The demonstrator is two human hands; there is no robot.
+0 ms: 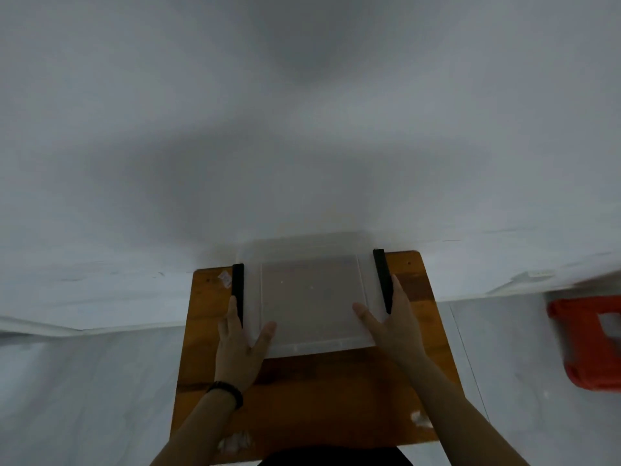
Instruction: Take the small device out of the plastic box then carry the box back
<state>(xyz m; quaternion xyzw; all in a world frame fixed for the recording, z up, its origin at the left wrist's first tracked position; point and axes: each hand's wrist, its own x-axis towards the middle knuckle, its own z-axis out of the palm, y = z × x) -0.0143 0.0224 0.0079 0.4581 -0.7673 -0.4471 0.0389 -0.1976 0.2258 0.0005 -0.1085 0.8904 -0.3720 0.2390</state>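
Nearest, a wooden table (302, 398). On it, against the wall, the clear plastic box (309, 297), lid on. Left hand (240, 348) flat at its left black latch (238, 290), fingers spread. Right hand (396, 324) likewise at the right latch (383, 277). Far right, an orange case (588, 344) on the floor. Device not visible.

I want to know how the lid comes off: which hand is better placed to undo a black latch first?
Probably the right hand: its fingers already lie along the right black latch of the plastic box. The left hand only reaches the lower end of its latch.
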